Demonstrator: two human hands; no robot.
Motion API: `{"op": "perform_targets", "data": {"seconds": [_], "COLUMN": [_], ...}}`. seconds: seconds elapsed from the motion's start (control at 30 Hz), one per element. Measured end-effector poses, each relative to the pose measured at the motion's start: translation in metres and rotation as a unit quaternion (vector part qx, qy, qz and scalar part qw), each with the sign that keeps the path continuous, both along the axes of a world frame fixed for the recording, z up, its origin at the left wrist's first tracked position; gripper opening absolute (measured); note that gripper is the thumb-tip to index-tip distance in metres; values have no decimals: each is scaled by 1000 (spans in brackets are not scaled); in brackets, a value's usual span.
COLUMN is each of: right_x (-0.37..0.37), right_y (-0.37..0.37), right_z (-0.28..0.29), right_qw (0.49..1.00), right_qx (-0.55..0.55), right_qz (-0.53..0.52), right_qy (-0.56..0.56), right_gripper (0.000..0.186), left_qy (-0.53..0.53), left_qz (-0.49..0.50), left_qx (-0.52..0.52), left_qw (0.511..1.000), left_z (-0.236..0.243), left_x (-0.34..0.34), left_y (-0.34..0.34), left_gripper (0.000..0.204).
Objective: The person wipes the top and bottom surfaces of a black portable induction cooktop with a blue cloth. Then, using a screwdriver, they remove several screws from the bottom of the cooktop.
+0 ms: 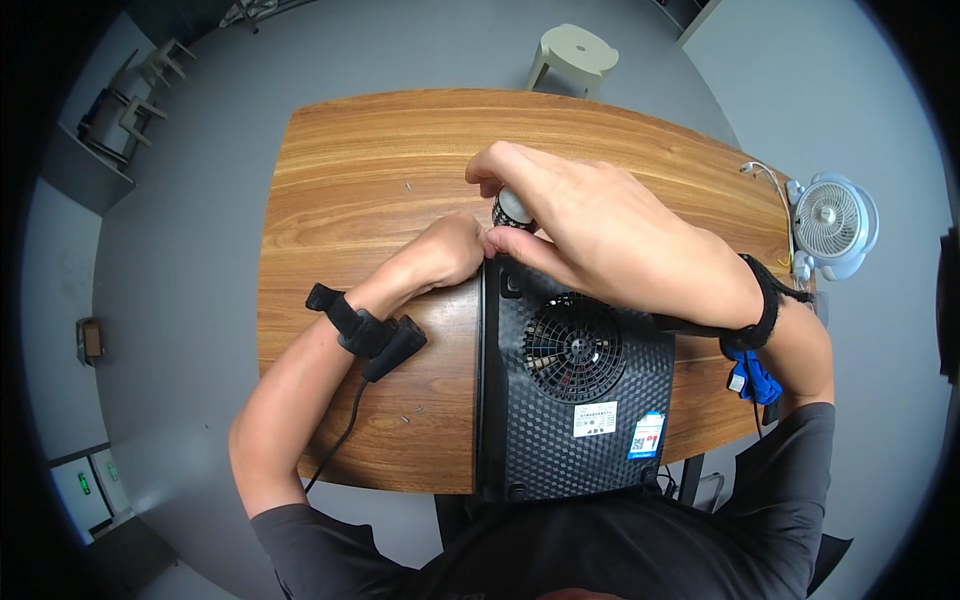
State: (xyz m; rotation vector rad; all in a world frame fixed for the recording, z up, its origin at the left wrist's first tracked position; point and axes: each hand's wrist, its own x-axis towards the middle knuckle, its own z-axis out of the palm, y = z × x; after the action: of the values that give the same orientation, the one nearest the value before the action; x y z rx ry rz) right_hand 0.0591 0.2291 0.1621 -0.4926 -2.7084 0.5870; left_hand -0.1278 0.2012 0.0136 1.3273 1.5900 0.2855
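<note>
A black induction cooker (pixel 510 400) lies bottom up at the table's near edge, its round fan grille (pixel 575 347) and two labels facing me. At its far left corner, my right hand (pixel 590 215) curls its fingers and thumb around an upright screwdriver (pixel 514 207). Only the grey end and patterned dark side of the handle show; the tip is hidden. My left hand (pixel 455 248) is closed at the same corner, close against the right thumb. What its fingers hold, if anything, is hidden.
Small screws lie on the wooden table (pixel 350 150), one screw (pixel 408 186) far left and several nearer the front. A light blue fan (pixel 832 222) stands at the right edge, with a blue bundle (pixel 752 378) nearer me. Beyond the table is a stool (pixel 575 52). Black straps circle both wrists.
</note>
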Motion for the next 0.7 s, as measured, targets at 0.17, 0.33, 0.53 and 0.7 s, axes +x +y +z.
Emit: {"op": "perform_targets", "data": {"seconds": [0.17,0.33,0.53,0.7], "right_x": [-3,0,-1,-3], "right_y": [3,1,2,-4], "right_z": [14,5,6,3], "right_qw": [997,999,998,999], "right_qx": [-22,5,25,13], "right_qz": [4,20,27,15], "right_qy": [-73,-36,-58,-48], "right_gripper": [22,21,19,21], "left_qy": [7,-96,-119,-113], "left_qz": [-23,15,-27,-28], "left_qx": [4,60,115,104], "left_qw": [1000,993,986,988], "left_z": [-6,-27,-2,-6], "left_x": [-4,-4,-2,-2], "left_y": [2,-1,-8,-5], "left_gripper": [23,22,22,22]}}
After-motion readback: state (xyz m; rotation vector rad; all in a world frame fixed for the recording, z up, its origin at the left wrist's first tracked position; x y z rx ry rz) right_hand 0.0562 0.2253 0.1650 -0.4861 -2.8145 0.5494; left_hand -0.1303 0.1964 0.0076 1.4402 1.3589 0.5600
